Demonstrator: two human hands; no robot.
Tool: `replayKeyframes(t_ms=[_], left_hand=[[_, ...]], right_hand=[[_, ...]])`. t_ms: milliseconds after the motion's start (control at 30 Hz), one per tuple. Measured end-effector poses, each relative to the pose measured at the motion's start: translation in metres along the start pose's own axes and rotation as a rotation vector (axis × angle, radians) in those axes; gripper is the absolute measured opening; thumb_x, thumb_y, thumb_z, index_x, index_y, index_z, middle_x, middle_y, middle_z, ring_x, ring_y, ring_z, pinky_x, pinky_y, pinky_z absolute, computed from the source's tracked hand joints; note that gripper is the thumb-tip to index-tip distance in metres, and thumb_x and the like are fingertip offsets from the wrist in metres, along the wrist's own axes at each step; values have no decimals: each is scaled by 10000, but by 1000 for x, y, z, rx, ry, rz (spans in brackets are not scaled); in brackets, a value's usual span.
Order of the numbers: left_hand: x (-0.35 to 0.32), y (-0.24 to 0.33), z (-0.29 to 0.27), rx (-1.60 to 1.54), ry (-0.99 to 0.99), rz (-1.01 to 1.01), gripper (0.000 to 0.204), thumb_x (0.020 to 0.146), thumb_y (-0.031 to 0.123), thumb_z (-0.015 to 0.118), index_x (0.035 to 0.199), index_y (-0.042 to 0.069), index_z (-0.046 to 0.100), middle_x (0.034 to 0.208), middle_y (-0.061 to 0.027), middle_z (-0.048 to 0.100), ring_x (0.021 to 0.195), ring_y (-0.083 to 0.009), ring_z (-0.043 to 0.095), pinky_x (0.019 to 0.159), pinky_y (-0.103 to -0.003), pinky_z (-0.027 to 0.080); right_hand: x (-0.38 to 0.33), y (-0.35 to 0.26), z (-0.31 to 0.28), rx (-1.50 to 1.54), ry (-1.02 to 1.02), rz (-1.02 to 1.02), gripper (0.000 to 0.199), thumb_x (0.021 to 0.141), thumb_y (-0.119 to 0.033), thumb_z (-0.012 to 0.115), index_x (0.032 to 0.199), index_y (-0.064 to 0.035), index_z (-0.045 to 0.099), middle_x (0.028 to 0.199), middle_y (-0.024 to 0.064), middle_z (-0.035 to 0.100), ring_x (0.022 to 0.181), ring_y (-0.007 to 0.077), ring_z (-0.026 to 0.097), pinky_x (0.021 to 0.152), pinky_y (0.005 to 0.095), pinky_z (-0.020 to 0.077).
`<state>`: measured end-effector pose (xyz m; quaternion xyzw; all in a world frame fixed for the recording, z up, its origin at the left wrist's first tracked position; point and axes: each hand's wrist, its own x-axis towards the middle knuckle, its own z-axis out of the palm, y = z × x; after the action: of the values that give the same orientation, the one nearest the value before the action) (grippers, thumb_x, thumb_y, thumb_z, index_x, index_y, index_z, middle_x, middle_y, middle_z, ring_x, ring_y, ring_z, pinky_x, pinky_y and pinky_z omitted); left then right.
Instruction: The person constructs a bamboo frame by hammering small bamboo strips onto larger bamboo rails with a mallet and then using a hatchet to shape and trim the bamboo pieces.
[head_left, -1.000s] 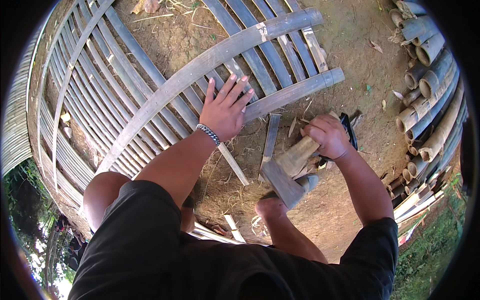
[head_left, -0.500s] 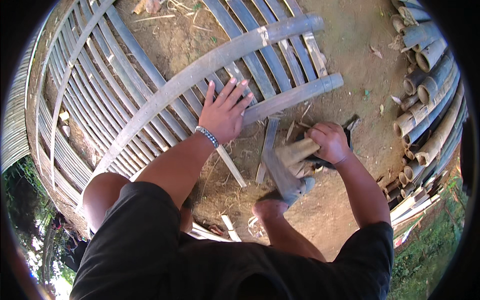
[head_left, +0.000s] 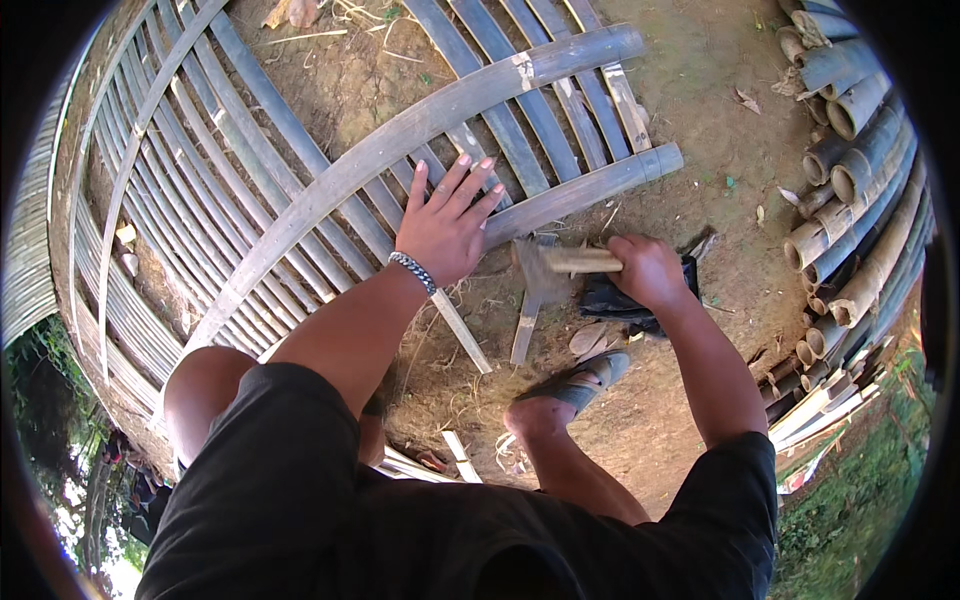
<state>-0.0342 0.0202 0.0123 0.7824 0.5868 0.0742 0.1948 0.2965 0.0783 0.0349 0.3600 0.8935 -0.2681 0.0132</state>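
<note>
My left hand (head_left: 447, 225) lies flat with spread fingers on the bamboo slats (head_left: 385, 204) near the end of a thick bamboo crosspiece (head_left: 590, 194). In my right hand (head_left: 650, 272) is the pale wooden handle of a hammer-like tool (head_left: 585, 261), held roughly level, fingers wrapped round it. Motion smears its head, just below the crosspiece and over a short flat strip (head_left: 526, 328) on the ground, so I cannot tell its exact shape. A longer curved bamboo pole (head_left: 410, 127) crosses the slats beyond my left hand.
A black plastic bag (head_left: 610, 300) lies under the tool's handle. My sandalled foot (head_left: 580, 385) rests on the soil nearby. Cut bamboo poles (head_left: 850, 180) are piled at the right. More latticed slats (head_left: 170, 200) spread left, and a loose piece of bamboo (head_left: 460, 456) lies near my legs.
The tool's head has swung up and away from beside my foot toward the crosspiece. My right hand has shifted slightly left; my left hand stays in place.
</note>
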Motion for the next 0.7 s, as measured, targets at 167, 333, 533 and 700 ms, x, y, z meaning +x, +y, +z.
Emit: replayKeyframes(t_ms=[167,333,533,700], left_hand=[[-5,2,0,-10,-2,-9,485,883,159,598,1368,179,612,1596,-67,403,1508,-294,316,1209,-652,141],[1,-2,1,-17,21,8,480,880,157,596,1360,175,615,1596,-68,403,1505,-300,322,1206,-657,144],[-6,2,0,-15,-3,4,483,879,153,591,1360,180,617,1596,-67,401,1504,-304,321,1204,-664,142],[-1,-2,0,3,-1,9,493,873,154,597,1364,190,619,1596,-63,401,1504,-299,323,1204,-665,146]], right_hand=[[0,-9,-15,243,222,-232,246,658,-156,801,815,-129,614,789,78,633,779,300,692,671,440,565],[1,11,-5,-26,-26,37,271,642,-155,812,829,-116,620,773,68,613,739,317,662,667,433,540],[1,6,2,61,20,50,244,676,-154,811,807,-128,606,791,68,633,750,322,676,665,436,551],[15,-2,-19,227,231,-250,221,719,-195,794,819,-122,611,814,90,660,773,331,695,659,446,562]])
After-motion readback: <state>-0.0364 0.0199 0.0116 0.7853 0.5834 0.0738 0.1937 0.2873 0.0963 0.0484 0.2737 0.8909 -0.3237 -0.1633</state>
